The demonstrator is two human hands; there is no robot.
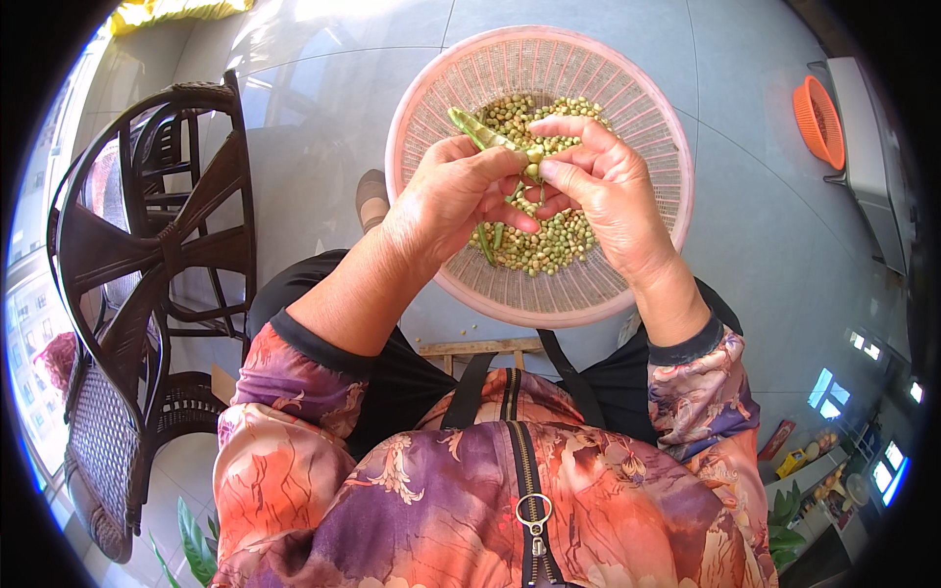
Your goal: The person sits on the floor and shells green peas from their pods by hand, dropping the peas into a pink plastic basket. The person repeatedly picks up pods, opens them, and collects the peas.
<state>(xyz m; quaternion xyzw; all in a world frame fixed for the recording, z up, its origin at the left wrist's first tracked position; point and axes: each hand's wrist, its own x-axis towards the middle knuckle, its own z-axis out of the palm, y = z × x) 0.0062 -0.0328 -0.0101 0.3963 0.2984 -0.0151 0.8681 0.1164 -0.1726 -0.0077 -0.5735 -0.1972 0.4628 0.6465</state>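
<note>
My left hand (470,180) grips a split green pod (481,132), its opened end pointing up and to the left. Pale green peas or beans (534,163) show between the thumbs of both hands. At the near end of the pod is my right hand (599,187), its thumb and fingertips against the peas. Below both hands lies a round pink plastic basket (540,318), its bottom covered with many loose green and yellowish peas or beans (548,242). A few green pods (485,244) lie among them, partly hidden by my left hand.
Dark woven chairs (169,250) stand at the left. An orange basket (818,123) is at the far right beside a white appliance or cabinet (867,162). Close to my knees is a wooden bar (481,347), apparently part of a low stool. Green leaves (195,544) show at the lower left.
</note>
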